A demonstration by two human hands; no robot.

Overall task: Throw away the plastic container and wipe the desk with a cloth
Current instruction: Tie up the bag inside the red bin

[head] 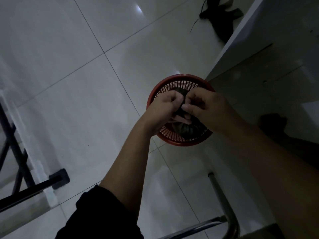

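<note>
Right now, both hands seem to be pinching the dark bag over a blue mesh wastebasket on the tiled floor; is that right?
The mesh wastebasket is red, not blue, as the head view shows. The left hand and right hand do pinch the dark bag over it, on the tiled floor.

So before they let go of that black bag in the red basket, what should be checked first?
1. Grip: left hand and right hand both pinch the gathered top of the black bag. ok.
2. The bag sits inside the red basket. ok.
3. Bag top closed: the fingers cover it. cannot tell.
4. Plastic container inside the bag: nothing of it shows. cannot tell.
5. Cloth ready for the wiping: none plainly in view. cannot tell.
6. Enough light to work: the scene is very dim. not ok.
</note>
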